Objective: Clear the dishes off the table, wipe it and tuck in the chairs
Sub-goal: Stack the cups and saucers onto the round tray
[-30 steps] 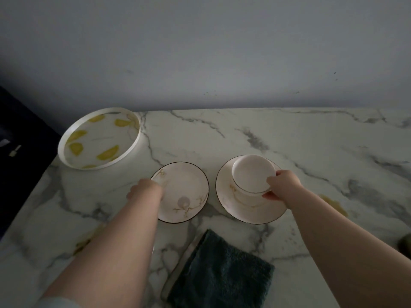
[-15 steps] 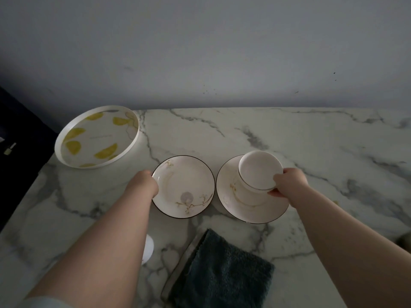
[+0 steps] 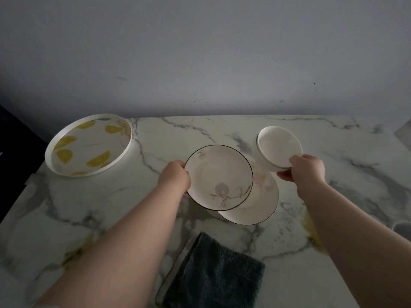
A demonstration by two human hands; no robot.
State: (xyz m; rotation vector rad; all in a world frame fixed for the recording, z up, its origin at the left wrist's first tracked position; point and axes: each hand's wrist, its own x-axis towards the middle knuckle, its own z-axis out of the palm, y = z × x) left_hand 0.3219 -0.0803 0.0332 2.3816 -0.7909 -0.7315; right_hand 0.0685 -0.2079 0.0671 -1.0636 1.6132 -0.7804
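My left hand (image 3: pixel 175 176) grips the left rim of a small dark-rimmed plate (image 3: pixel 219 174) with a branch pattern, held above the marble table (image 3: pixel 200 134) and overlapping a second, larger plate (image 3: pixel 260 205) that lies on the table. My right hand (image 3: pixel 304 170) pinches the near rim of a white bowl (image 3: pixel 278 146), lifted and tilted toward me, up and right of the plates. A dark blue cloth (image 3: pixel 215 276) lies at the near edge.
A round white tray (image 3: pixel 89 145) with yellow lemon shapes sits at the table's far left corner. Yellow stains (image 3: pixel 313 236) mark the marble near my right forearm. A pale round object (image 3: pixel 402 227) shows at the right edge. A grey wall stands behind the table.
My left hand lifted the small plate and carried it right, over the larger plate. My right hand raised the bowl off the larger plate and moved it up and right.
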